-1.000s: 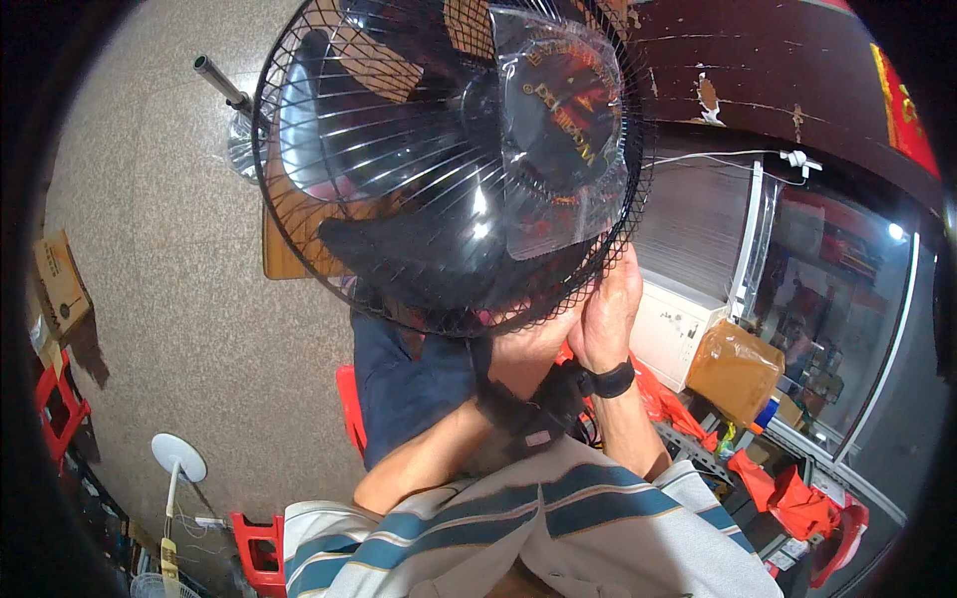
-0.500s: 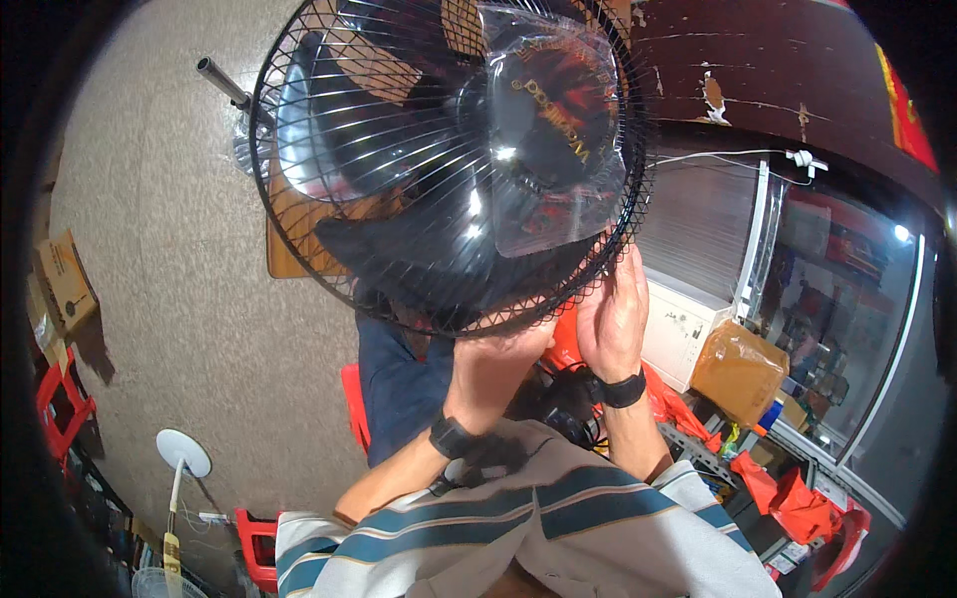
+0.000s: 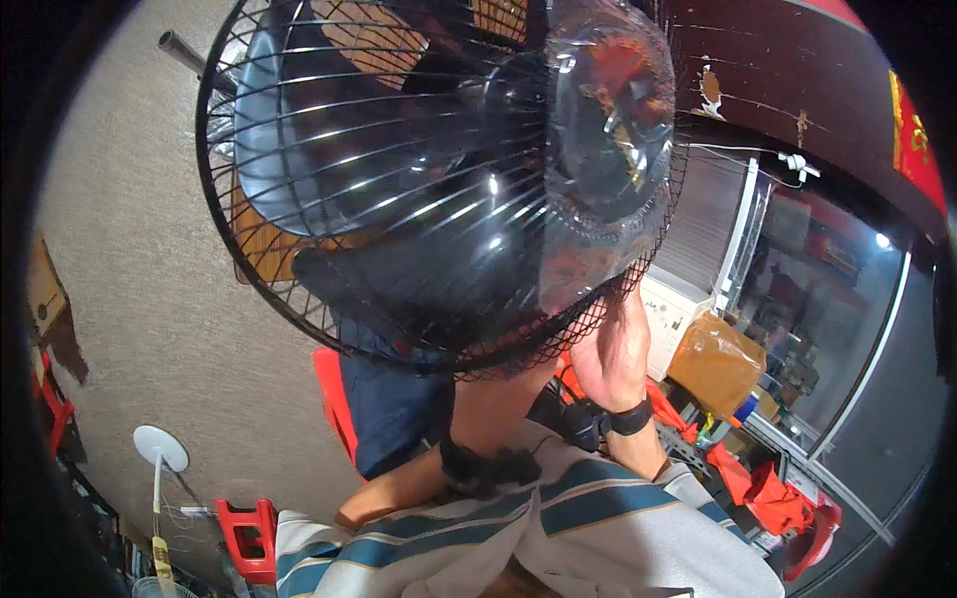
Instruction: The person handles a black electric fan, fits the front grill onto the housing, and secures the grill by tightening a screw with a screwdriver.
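Note:
A black wire-cage fan (image 3: 379,199) with dark blades fills the upper middle. Over its right side lies a clear plastic bag (image 3: 608,149) around a round dark piece with red and gold marking. My right hand (image 3: 618,349) is at the cage's lower right rim, fingers together and reaching behind it, against the fan. My left hand (image 3: 503,404) is under the lower rim, its fingers hidden by the cage. A wooden board (image 3: 249,254) shows behind the fan, and black cords (image 3: 558,414) lie below my hands.
A metal pole (image 3: 181,52) stands upper left; a white round-based stand (image 3: 159,448), red stools (image 3: 244,533) and a cardboard box (image 3: 48,279) are on the floor. A white box (image 3: 668,324), wrapped brown package (image 3: 718,364), red bags (image 3: 773,498) and glass panel (image 3: 817,289) are at right.
The fan has come closer and shifted slightly down, now filling more of the view. The bag has moved right with it. My left hand has become more covered by the cage.

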Demonstrator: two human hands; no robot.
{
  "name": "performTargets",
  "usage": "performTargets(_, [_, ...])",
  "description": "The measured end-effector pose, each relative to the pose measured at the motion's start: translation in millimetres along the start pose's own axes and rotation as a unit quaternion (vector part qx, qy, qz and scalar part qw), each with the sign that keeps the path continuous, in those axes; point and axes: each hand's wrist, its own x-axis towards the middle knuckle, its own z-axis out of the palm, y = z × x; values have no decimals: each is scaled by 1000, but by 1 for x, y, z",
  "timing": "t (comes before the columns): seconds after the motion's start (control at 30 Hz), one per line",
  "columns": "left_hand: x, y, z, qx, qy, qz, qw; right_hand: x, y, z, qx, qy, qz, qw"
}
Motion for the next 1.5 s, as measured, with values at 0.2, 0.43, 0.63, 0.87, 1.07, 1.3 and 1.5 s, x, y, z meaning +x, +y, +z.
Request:
performTargets(0.2, [8,5,-16,242,-68,163,954,-10,12,6,-22,-20,-1,1000])
performTargets(0.43, [9,0,-18,46,-62,102,992,-10,26,13,-94,44,-57,993])
performTargets(0.63, [1,11,-59,304,15,145,941,-13,20,32,4,19,-22,1000])
performTargets(0.87, [29,33,-151,-87,221,302,923,-20,10,20,-87,7,-16,996])
performTargets(1.07, [70,97,-134,16,183,361,914,-19,2,22,-109,-28,28,993])
performTargets(1.3, [62,107,-132,113,204,300,925,-18,-10,18,-123,29,-19,992])
performTargets(1.5, [39,125,-124,166,189,309,917,-47,-112,54,-293,-148,-350,878])
